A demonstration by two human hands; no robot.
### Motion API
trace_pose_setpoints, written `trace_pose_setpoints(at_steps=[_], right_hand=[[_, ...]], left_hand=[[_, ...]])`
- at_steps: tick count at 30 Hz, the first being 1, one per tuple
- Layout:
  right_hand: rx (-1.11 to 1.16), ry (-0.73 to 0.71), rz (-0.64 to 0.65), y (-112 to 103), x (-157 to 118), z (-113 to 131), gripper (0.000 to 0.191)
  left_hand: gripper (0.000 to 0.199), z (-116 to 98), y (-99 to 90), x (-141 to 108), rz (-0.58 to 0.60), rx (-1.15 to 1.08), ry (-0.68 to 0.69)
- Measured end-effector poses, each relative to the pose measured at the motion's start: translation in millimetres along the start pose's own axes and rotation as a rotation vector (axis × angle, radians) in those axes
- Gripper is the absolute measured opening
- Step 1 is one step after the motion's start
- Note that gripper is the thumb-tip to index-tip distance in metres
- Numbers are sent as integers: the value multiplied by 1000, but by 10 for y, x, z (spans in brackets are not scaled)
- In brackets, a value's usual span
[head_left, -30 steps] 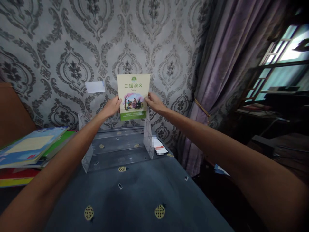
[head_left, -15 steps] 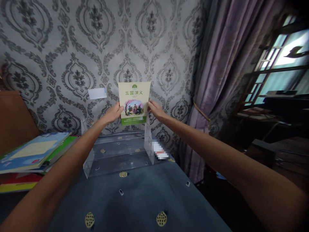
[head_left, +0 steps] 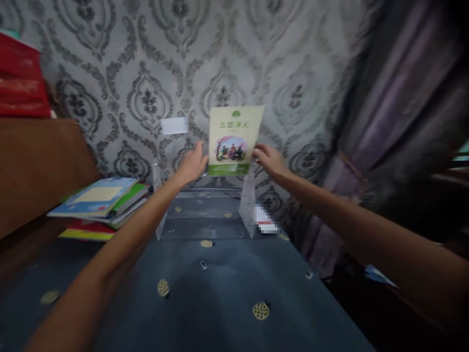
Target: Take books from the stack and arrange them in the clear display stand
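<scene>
The book (head_left: 234, 142) is upright above the transparent rack (head_left: 247, 205), its cover facing the person. The right hand (head_left: 271, 161) pinches its right edge, probably for keeping it upright. The left hand (head_left: 193, 161) has loose, spread fingers at the other edge; I cannot tell if they touch. Through the rack, between its side panels, the patterned cloth (head_left: 205, 303) is visible. More books (head_left: 95, 198) lie flat, in a pile, at left.

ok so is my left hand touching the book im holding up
Cannot tell. In the head view the fingertips of your left hand come right up to the left edge of the book, but blur hides whether they meet it.
</scene>
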State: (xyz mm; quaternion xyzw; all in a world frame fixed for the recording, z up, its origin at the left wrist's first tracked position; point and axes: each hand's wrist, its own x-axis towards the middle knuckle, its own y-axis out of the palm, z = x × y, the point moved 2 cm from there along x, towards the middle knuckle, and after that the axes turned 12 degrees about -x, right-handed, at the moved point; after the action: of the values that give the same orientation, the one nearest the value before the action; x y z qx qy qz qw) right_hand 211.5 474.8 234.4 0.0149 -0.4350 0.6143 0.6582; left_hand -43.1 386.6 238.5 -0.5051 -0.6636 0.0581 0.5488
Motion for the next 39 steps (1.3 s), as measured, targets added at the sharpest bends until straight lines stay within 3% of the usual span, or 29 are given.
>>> trace_pose_setpoints(at_steps=[3,5,7,10,14,16,18,24,30,32,36,39], right_hand=[[-64,-31,-22,-27,-176,-17,45],[-63,-70,-9,-43,-332,-26,45],[-77,-116,-17,-63,-539,-14,43],[-125,-182,4,-72,-939,36,40],[-124,-170,175,24,-1521,85,40],[-104,-146,288,134,-1773,86,40],[-79,-136,391,280,-1983,85,39],[81,-163,665,768,-2409,242,33],[344,-165,856,1322,-2544,864,31],[581,-42,936,1609,-2528,1131,37],[995,377,1085,2216,-2449,1612,45],[1172,492,1162,2542,-2378,1866,43]], left_hand=[[47,7,-132,-375,-34,142,124],[46,77,-290,-635,3,279,130],[46,239,-534,-875,86,423,10],[46,596,-1067,-1219,155,533,-221],[73,1052,-1792,-1727,265,521,-405],[90,1216,-2013,-1992,440,490,-544],[94,1309,-2145,-2202,494,542,-636],[64,1290,-2163,-2390,422,640,-478],[58,888,-2056,-2428,371,773,-463],[55,673,-1973,-2486,385,823,-462],[55,322,-1694,-2728,365,820,-405],[60,176,-1417,-3008,319,753,-287]])
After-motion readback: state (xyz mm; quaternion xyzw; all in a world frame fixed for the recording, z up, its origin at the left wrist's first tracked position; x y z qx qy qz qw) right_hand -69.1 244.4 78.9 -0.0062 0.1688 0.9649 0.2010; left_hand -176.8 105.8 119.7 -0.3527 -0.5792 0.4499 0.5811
